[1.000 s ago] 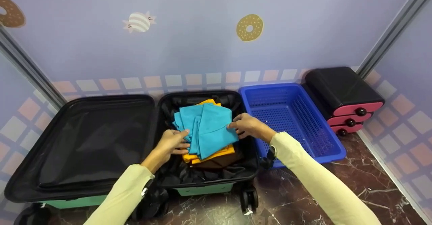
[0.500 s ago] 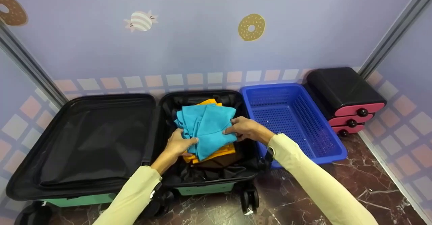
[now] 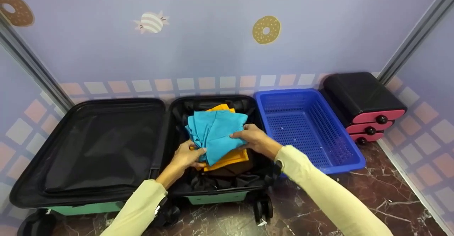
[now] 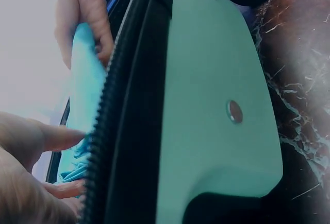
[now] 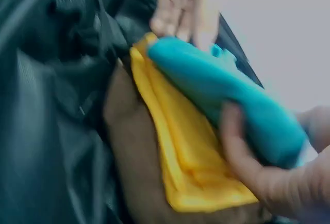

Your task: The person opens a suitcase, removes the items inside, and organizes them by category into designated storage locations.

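A folded turquoise garment (image 3: 225, 129) lies over a folded yellow one (image 3: 232, 158) in the right half of an open suitcase (image 3: 234, 190). My left hand (image 3: 185, 156) pinches its near left edge, thumb on top. At the right edge my right hand (image 3: 257, 140) grips the same garment between thumb and fingers. In the right wrist view the turquoise garment (image 5: 227, 90) tilts up on that side, away from the yellow garment (image 5: 180, 136). Brown cloth (image 5: 134, 131) lies beneath the yellow. The suitcase wall hides part of the turquoise garment (image 4: 85, 90) in the left wrist view.
The suitcase's other half (image 3: 103, 151) lies flat on the left with its black panel. A blue perforated basket (image 3: 349, 167) stands right of the suitcase. Beyond it sits a black drawer unit (image 3: 365, 90) with pink fronts. A patterned wall (image 3: 212, 44) rises behind; the floor (image 3: 301, 211) is dark marble.
My left hand has gone from touching the garment's left side to pinching its near left edge. The right hand has shifted slightly left, its thumb now farther over the cloth, whose right side has lifted.
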Demonstrator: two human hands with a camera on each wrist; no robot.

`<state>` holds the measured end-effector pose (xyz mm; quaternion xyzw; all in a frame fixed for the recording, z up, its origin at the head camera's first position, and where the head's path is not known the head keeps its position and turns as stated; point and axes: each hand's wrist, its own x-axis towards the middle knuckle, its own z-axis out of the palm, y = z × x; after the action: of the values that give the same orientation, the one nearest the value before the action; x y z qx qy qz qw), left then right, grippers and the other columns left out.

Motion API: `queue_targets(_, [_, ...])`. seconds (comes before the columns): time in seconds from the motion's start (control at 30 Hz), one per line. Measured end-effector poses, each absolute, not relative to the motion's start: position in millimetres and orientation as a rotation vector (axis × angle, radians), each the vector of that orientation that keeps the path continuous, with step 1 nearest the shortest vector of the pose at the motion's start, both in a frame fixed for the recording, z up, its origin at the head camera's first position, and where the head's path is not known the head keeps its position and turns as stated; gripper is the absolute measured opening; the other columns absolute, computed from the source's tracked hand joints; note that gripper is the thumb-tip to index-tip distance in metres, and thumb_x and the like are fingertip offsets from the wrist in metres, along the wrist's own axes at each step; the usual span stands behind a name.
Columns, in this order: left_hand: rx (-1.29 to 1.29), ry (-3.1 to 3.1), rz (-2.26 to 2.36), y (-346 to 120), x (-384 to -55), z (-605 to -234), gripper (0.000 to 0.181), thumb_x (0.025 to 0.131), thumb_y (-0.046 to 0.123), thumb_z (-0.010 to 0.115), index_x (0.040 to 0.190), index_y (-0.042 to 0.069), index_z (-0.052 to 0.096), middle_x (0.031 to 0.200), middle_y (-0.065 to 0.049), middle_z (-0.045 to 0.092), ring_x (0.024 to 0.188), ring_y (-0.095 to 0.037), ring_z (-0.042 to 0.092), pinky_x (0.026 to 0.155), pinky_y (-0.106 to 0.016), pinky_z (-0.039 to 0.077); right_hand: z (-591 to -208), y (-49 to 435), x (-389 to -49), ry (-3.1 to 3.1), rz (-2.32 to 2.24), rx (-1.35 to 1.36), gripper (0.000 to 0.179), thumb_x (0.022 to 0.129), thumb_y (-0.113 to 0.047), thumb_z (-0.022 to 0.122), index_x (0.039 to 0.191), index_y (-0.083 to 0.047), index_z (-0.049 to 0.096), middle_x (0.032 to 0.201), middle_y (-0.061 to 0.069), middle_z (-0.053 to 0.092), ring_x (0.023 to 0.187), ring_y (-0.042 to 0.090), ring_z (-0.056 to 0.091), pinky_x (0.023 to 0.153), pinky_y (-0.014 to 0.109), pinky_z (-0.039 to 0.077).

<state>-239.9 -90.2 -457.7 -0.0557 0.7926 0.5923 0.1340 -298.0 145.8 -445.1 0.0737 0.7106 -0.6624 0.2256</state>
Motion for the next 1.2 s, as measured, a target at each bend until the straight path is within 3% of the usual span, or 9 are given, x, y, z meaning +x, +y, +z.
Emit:
queue_targets(0.13, [-0.217,2.179,1.792,-89.6,-238.7,-453.6,0.033,0.110,0.015,0.055,0.129,-0.010,0.046,0.117,-0.026,0.047,0.103,-0.042,0.065,0.081,-0.038,0.065,-433.1,141.5,-292.1,1.940,-1.947,0.203,0.057,0.095,0.001,0.068,0.147,0.007,0.045,0.114,0.016,0.064,0.084,0.019,0.068,0.081,0.037,0.063])
queue_targets(0.27, [-0.299,1.840,2.019,-88.0,-241.4,-449.8,0.059,0.113,0.032,0.047,0.149,-0.014,0.035,0.130,-0.034,0.050,0.129,-0.053,0.053,0.095,-0.052,0.061,-409.2,139.5,-286.8,1.904,-2.048,0.110,0.062,0.096,0.002,0.067,0.152,0.004,0.042,0.115,0.017,0.065,0.081,0.017,0.067,0.069,0.029,0.060])
queue_targets(0.37, [-0.394,1.579,2.247,-84.9,-243.4,-448.5,0.065,0.110,0.045,0.047,0.151,-0.006,0.043,0.136,-0.027,0.054,0.131,-0.043,0.055,0.103,-0.051,0.056,-392.2,137.5,-281.6,1.907,-2.033,0.026,0.066,0.095,0.000,0.067,0.155,0.001,0.039,0.125,0.019,0.064,0.090,0.019,0.067,0.077,0.029,0.060])
queue_targets(0.47, [-0.460,1.465,2.452,-82.9,-246.9,-446.6,0.050,0.106,0.049,0.054,0.129,0.006,0.065,0.126,-0.009,0.063,0.120,-0.023,0.059,0.104,-0.039,0.053,-381.9,137.9,-277.1,1.939,-1.940,-0.009,0.070,0.092,-0.001,0.068,0.156,-0.001,0.038,0.136,0.019,0.060,0.108,0.022,0.065,0.096,0.033,0.058])
queue_targets(0.57, [-0.374,1.486,2.505,-83.4,-251.5,-443.4,0.036,0.105,0.042,0.062,0.119,0.010,0.068,0.123,-0.001,0.065,0.117,-0.017,0.060,0.109,-0.034,0.048,-380.4,146.4,-276.3,1.964,-1.839,0.003,0.073,0.088,0.000,0.069,0.154,0.001,0.039,0.143,0.020,0.056,0.122,0.026,0.060,0.111,0.041,0.051])
queue_targets(0.77, [-0.123,1.842,2.268,-70.5,-254.7,-438.9,0.076,0.096,0.030,0.077,0.156,0.003,0.039,0.152,-0.017,0.052,0.139,-0.034,0.051,0.119,-0.047,0.043,-388.2,178.7,-283.8,1.915,-1.734,0.038,0.081,0.092,-0.001,0.070,0.160,-0.001,0.028,0.154,0.020,0.048,0.139,0.033,0.050,0.119,0.050,0.043])
queue_targets(0.97, [-0.071,2.164,2.138,-44.9,-258.0,-438.7,0.095,0.091,0.021,0.081,0.165,0.003,0.024,0.163,-0.023,0.037,0.147,-0.040,0.042,0.123,-0.051,0.037,-393.7,198.6,-289.8,1.864,-1.779,0.042,0.058,0.107,-0.018,0.061,0.157,0.000,0.036,0.143,0.015,0.058,0.128,0.029,0.060,0.115,0.053,0.046])
queue_targets(1.1, [0.042,2.265,2.148,-30.8,-258.9,-434.7,0.098,0.090,0.017,0.081,0.166,0.003,0.020,0.169,-0.022,0.027,0.154,-0.040,0.033,0.126,-0.052,0.031,-396.7,208.2,-290.4,1.870,-1.880,0.084,0.053,0.106,-0.008,0.059,0.154,0.003,0.039,0.134,0.014,0.061,0.121,0.027,0.063,0.114,0.054,0.047])
queue_targets(1.2, [0.170,2.322,2.175,-18.2,-259.7,-429.1,0.094,0.089,0.012,0.081,0.164,0.001,0.025,0.166,-0.024,0.033,0.151,-0.040,0.037,0.125,-0.053,0.034,-395.8,217.8,-289.8,1.907,-1.916,0.102,0.064,0.103,0.000,0.061,0.159,0.001,0.032,0.144,0.018,0.054,0.126,0.031,0.060,0.114,0.054,0.047])
